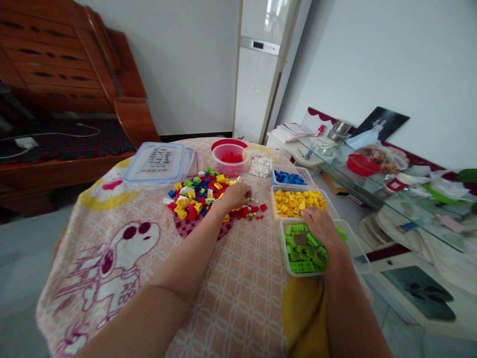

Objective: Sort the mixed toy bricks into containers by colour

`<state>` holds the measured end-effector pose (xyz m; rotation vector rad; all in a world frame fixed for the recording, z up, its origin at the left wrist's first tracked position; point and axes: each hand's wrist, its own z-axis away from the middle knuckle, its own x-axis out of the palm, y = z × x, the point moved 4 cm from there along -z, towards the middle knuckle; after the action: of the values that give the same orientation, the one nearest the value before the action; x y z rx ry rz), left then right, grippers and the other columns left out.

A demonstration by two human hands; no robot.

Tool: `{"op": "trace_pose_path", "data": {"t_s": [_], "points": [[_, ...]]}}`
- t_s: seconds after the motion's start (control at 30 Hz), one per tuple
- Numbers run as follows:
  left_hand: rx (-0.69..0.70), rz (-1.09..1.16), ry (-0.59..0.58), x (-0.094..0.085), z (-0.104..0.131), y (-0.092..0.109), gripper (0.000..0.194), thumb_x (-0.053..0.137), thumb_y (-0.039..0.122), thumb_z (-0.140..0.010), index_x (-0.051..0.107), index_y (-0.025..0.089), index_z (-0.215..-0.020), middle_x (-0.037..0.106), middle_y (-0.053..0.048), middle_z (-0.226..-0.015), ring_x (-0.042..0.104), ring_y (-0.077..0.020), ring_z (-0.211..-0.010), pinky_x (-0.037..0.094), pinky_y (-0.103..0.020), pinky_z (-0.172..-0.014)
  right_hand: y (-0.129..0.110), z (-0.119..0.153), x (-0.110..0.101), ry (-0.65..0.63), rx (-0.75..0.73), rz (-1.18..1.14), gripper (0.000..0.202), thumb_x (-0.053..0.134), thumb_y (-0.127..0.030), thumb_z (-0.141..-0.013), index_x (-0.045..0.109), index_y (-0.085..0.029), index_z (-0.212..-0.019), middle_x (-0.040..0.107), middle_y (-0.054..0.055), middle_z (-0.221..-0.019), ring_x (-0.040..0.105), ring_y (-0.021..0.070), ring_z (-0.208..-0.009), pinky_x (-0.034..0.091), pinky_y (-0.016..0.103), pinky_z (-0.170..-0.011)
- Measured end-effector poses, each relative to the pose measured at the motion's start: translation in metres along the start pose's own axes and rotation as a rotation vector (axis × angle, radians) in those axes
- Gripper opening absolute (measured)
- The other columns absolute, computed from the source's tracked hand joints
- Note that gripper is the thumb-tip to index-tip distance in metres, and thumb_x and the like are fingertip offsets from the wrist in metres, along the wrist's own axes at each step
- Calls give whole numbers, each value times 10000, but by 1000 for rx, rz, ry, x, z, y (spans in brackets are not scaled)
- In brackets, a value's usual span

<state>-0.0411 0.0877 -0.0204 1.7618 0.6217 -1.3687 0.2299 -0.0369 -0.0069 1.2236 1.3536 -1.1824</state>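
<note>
Here, the left hand [238, 195] is nearer the mixed bricks [197, 196], which lie mostly left of it on the tabletop [231, 278]. The right hand [320, 226] is above the green bricks [302, 267], fingertips beside the yellow bricks [286, 201]; whether either hand is closed or gripping, I cannot tell.

A loose, heaped pile of mixed toy building bricks [194, 196] in red, yellow, blue, green and white lies on the cloth, small red pieces scattered at its near right edge. To its right, yellow bricks [288, 201] lie jumbled in an open, clear rectangular container [274, 208]. Just nearer, a similar clear box [284, 258] holds bright green bricks [302, 267], some studs up, around a darker patch too indistinct to identify. Both containers sit flat and upright, side by side, their contents partly hidden from view.
</note>
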Motion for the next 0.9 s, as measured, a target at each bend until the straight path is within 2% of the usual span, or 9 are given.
{"op": "trace_pose_path", "data": {"t_s": [0.1, 0.23, 0.33, 0.43, 0.53, 0.7, 0.8, 0.9], "points": [[-9, 42, 22, -2, 0, 0, 181, 679, 154, -758, 776, 166, -909, 768, -50, -876, 670, -167, -795, 451, -235, -689, 0, 0, 1, 9, -1, -1, 338, 405, -239, -1031, 701, -175, -882, 750, 120, -972, 651, 205, -907, 427, 287, -820], [23, 185, 62, -15, 3, 10, 144, 673, 191, -784, 768, 143, -882, 751, -38, -808, 649, -148, -720, 456, -233, -664, 1, 1, 1, 14, -7, 0, 338, 400, -239, -1032, 702, -171, -896, 753, 127, -985, 657, 213, -920, 431, 293, -838], [109, 314, 90, -26, 5, 28, 131, 674, 189, -793, 760, 136, -876, 731, -20, -752, 628, -128, -679, 456, -221, -649, 1, 0, 1, 12, -5, 0, 338, 404, -242, -1030, 706, -170, -896, 755, 131, -982, 661, 218, -916, 431, 294, -827], [215, 412, 91, -30, 8, 53, 120, 691, 196, -803, 754, 142, -890, 726, -8, -753, 621, -115, -674, 454, -212, -646, 0, 0, 0, 10, -4, -2, 335, 415, -239, -1021, 705, -181, -865, 758, 127, -967, 661, 217, -899, 429, 294, -805], [313, 458, 46, -24, 13, 82, 121, 706, 189, -819, 752, 148, -923, 740, -7, -803, 629, -110, -699, 451, -211, -664, -1, -1, -1, 15, -12, 7, 338, 418, -229, -1018, 705, -187, -845, 760, 121, -952, 660, 213, -878, 427, 294, -793], [485, 459, -34, -4, 23, 126, 149, 729, 175, -841, 754, 149, -986, 766, -35, -919, 657, -130, -785, 457, -231, -721, 0, -1, 1, 15, 0, 14, 339, 419, -227, -1026, 712, -176, -863, 762, 115, -949, 668, 210, -877, 428, 294, -789], [536, 442, -80, 8, 26, 138, 153, 733, 194, -854, 755, 156, -1001, 764, -36, -909, 663, -137, -778, 462, -238, -722, 1, -1, 2, 10, 6, 12, 329, 428, -220, -1022, 710, -179, -857, 762, 116, -951, 672, 210, -887, 429, 293, -792], [549, 445, -75, 8, 25, 134, 171, 731, 197, -855, 757, 169, -1022, 775, -41, -955, 681, -145, -819, 480, -244, -763, 1, -1, 2, 21, 2, 12, 328, 430, -216, -1014, 705, -190, -838, 757, 114, -933, 668, 212, -877, 431, 297, -786]]}}
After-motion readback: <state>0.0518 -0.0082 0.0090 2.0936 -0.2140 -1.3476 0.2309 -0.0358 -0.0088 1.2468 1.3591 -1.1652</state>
